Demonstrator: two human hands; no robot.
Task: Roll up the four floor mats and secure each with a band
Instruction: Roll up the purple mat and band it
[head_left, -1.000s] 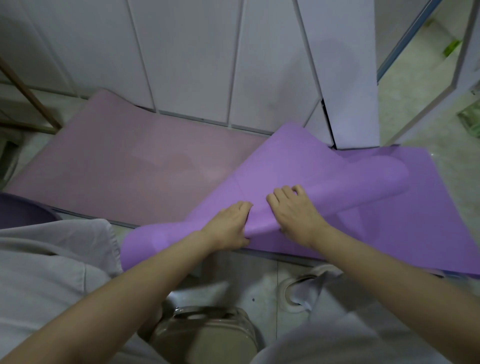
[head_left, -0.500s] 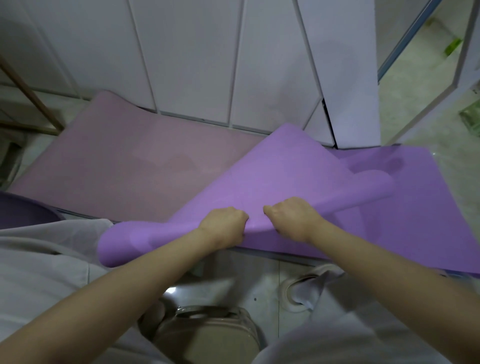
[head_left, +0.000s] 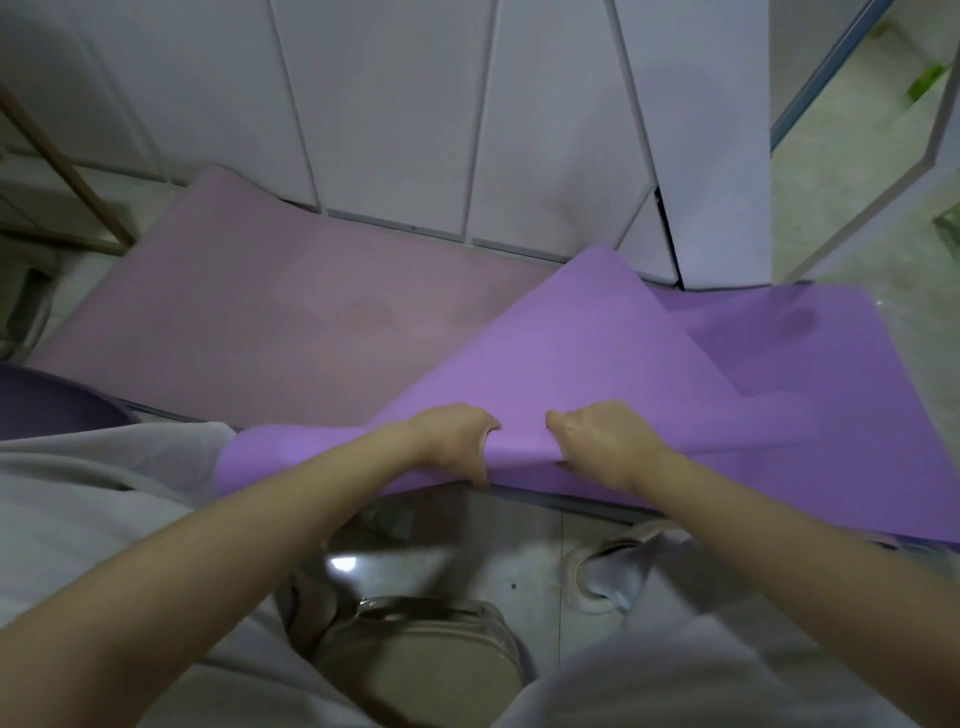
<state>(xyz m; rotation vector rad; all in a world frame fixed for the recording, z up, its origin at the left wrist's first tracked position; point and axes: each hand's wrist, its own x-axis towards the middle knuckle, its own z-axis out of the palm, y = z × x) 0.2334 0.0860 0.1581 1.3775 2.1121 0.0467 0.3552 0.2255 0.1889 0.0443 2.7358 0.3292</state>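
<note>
A purple floor mat (head_left: 582, 353) lies on the floor in front of me, its near end curled into a loose roll that runs from lower left to right. My left hand (head_left: 452, 441) grips the roll near its middle, fingers curled under the fold. My right hand (head_left: 602, 441) grips the same roll just to the right, knuckles up. One loose corner of the mat stands up toward the wall. A pink mat (head_left: 280, 317) lies flat on the floor to the left, partly under the purple one. No band is in view.
White panelled doors (head_left: 395, 119) stand right behind the mats. A dark purple roll end (head_left: 57, 405) shows at the left edge. A beige bag (head_left: 431, 665) sits between my knees, and a shoe (head_left: 602, 577) is on the tiled floor.
Both hands curled from flat fingers into a grip on the roll. The roll came toward me and left, and more of the mat's corner lifted up.
</note>
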